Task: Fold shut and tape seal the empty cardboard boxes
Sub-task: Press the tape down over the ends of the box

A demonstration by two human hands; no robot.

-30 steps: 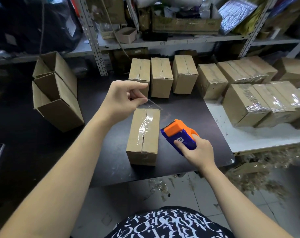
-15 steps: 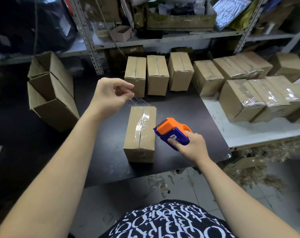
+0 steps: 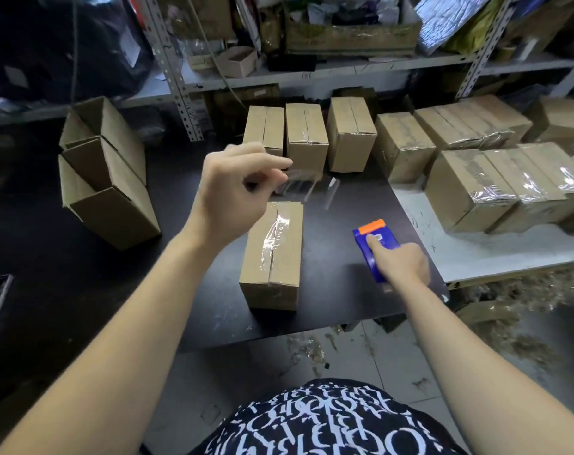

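One cardboard box, taped along its top seam, is seen near the front of the dark table. A loose strip of clear tape is pinched by the left hand above its far end; it could fold onto itself if slackened. The tape dispenser, gripped by the right hand, has been moved rightward, away from the box, since a second ago.

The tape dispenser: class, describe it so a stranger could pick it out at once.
Find the dark table in front of the shelves. Near its right edge, right of the lone box, the right hand grips the tape dispenser. It is the only blue and orange thing among brown cardboard.
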